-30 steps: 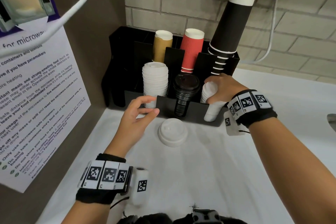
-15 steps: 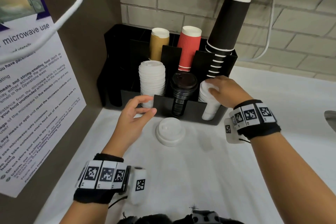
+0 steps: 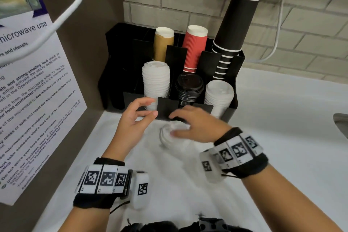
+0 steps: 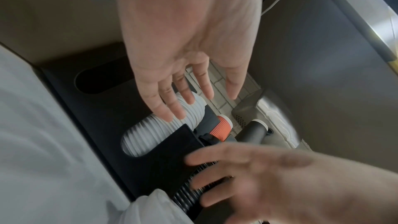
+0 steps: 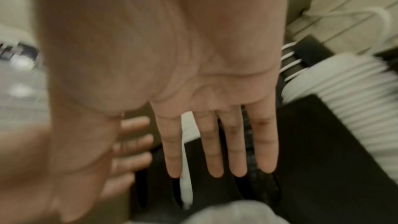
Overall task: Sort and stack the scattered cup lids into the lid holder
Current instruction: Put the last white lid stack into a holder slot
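A loose white lid lies on the white counter just in front of the black lid holder. My right hand is spread over the lid with straight fingers; its thumb lies across the lid's top, and no grip shows. My left hand hovers empty beside it, fingers loosely curled, near the left white lid stack. The holder's front row also has a black lid stack and a right white lid stack.
Behind the lids stand a tan cup, a red cup and a tall stack of black cups. A brown side wall with a microwave notice closes the left. A brick wall is behind, and the white counter extends right.
My right hand left the right white lid stack and swung down and left over the loose lid. My left hand has hardly moved.
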### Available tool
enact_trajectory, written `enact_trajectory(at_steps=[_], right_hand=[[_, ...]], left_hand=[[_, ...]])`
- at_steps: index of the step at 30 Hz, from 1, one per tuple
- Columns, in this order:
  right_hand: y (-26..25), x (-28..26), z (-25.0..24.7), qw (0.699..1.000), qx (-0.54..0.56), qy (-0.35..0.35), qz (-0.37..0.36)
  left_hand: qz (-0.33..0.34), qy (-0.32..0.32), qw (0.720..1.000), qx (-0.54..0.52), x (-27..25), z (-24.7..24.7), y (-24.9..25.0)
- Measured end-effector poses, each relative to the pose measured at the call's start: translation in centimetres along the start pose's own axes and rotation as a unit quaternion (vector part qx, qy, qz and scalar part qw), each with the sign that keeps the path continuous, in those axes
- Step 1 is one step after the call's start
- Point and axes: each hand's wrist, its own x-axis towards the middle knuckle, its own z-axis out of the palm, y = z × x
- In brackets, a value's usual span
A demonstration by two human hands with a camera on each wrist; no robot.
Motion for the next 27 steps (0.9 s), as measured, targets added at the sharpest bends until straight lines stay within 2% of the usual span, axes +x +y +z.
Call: enact_trajectory(at_steps=[2, 4, 10, 15, 18, 20, 22, 25, 27], right_hand=[[-0.7, 1.0, 2.1, 0.993, -0.056, -0.093, 0.041], [-1.0, 1.8, 3.2, 0.983, -0.112, -0.123, 0.074], [-1.3, 3.2, 3.7, 0.970, -0.149, -0.161, 0.103], [-0.7, 3.3, 3.9, 0.972, -0.133, -0.158, 0.115], [0.1, 2.8, 3.3, 0.981, -0.080, -0.126, 0.126], [0.7, 2.1, 2.4, 0.990, -0.001, -0.072, 0.122], [1.0, 1.2, 1.4, 0.991, 0.105, -0.008, 0.086], [0.3, -0.2, 0.1, 0.966, 0.250, 0.061, 0.024], [-0.5, -1.0, -0.3, 0.944, 0.320, 0.077, 0.009]], left_hand=[[-0.001, 0.003, 1.000, 0.001, -0.2, -0.1, -0.1], [-0.003, 0.008, 1.000, -0.002, -0.3, -0.3, -0.1], [-0.002, 0.015, 1.000, -0.009, -0.2, -0.6, 0.1], [0.001, 0.009, 1.000, -0.006, -0.1, -0.5, 0.3], [0.001, 0.005, 1.000, -0.009, -0.1, -0.4, 0.3], [-0.005, -0.005, 1.000, -0.010, -0.1, -0.3, 0.4], [-0.020, -0.050, 0.998, -0.011, -0.2, -0.2, 0.5], [-0.037, -0.150, 0.988, -0.028, -0.6, 0.5, 0.5], [-0.029, -0.181, 0.981, -0.061, -0.9, 1.4, 0.7]])
